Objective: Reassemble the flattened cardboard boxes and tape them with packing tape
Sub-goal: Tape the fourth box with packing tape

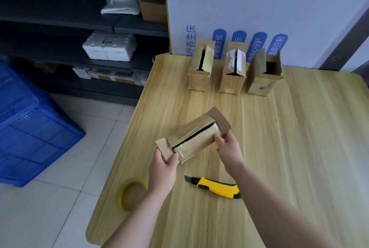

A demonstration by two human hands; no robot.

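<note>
Cardboard box, seam gaping: you are gripping its ends, left hand and right hand both clasping it, likely pressing flaps together for taping; tape roll lying beside left wrist.

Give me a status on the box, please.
Left hand and right hand both gripping the cardboard box, end flaps open. Tape roll and utility knife idle nearby. Nothing blocking.

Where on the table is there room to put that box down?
The wide bare stretch of table right of the right hand and knife, or the strip between the held box and the three standing boxes. It's crowded near the tape roll and left hand.
</note>
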